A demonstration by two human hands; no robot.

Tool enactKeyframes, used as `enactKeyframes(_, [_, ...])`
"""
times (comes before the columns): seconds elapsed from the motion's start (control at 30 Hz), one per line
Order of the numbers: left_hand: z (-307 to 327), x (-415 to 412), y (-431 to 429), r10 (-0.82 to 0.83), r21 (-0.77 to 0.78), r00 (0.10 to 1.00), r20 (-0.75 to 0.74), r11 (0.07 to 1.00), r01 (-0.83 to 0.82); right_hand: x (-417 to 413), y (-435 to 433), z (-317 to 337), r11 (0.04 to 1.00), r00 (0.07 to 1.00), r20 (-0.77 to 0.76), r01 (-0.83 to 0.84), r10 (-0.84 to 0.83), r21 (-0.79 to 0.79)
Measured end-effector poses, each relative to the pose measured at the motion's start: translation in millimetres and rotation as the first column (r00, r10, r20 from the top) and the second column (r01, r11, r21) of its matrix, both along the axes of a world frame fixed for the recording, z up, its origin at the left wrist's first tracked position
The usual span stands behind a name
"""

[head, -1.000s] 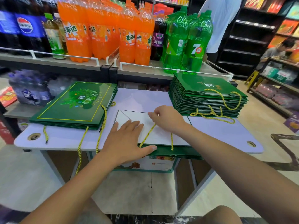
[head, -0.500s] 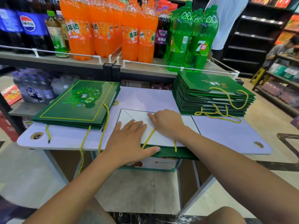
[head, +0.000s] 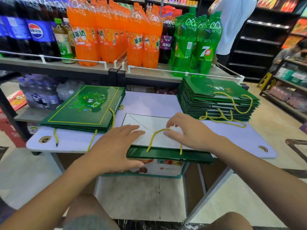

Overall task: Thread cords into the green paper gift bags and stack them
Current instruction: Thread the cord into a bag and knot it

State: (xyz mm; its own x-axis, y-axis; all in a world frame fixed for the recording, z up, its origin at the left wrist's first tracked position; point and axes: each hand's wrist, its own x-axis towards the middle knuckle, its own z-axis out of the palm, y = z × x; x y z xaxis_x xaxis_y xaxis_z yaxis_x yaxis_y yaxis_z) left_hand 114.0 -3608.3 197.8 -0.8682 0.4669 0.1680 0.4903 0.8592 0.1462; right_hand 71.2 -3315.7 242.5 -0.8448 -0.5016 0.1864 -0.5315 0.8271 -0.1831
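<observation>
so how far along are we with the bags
Done: a tall stack on the right, cords showing on it. In hand: a bag lies flat between the piles with a cord looped through its near edge; the left hand rests on it, the right hand hovers at the loop. To do: stacking this bag. The left pile also shows cords, so how many remain unthreaded is unclear.

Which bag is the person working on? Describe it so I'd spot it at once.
Start at the pale table below the soda bottles. Between the left stack and the right stack of green bags, a single bag lies at the near edge, under the left hand and right hand. Unlike its all-green neighbours, it shows a white face crossed by a yellow cord loop.
</observation>
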Motion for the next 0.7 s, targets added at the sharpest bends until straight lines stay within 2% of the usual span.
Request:
enactKeyframes(0.1, [-3.5,0.7,-15.3,-0.021,0.052,1.0,0.013,0.998,0.021,34.4,14.2,-0.6,0.988,0.993,0.058,-0.11,0.104,0.106])
enactKeyframes(0.17, [0.7,2.4,-15.8,-0.043,0.071,0.998,-0.042,0.996,0.046,48.0,19.1,-5.4,0.963,0.98,0.009,-0.198,0.2,0.185])
enactKeyframes(0.33, [26.0,6.0,-11.7,-0.095,0.138,0.93,-0.356,0.979,0.152,57.0,31.2,15.0,0.949,0.923,-0.237,-0.27,0.304,0.165])
enactKeyframes(0.4, [45.4,2.8,-10.7,-0.079,0.176,0.867,-0.492,0.966,0.187,57.0,32.4,41.1,0.955,0.894,-0.339,-0.252,0.292,0.156])
enactKeyframes(0.5, [85.3,-5.3,-7.7,-0.006,0.238,0.766,-0.643,0.949,0.207,53.0,27.6,91.0,0.969,0.884,-0.407,-0.17,0.23,0.179])
enactKeyframes(0.6, [128.4,-19.2,-2.9,0.11,0.331,0.749,-0.653,0.931,0.152,36.7,25.5,128.6,0.988,0.909,-0.397,-0.084,0.13,0.131])
enactKeyframes(0.7, [151.0,-42.4,3.1,0.203,0.406,0.856,-0.476,0.914,0.009,10.0,25.9,140.1,0.997,0.958,-0.283,-0.031,0.048,0.064])
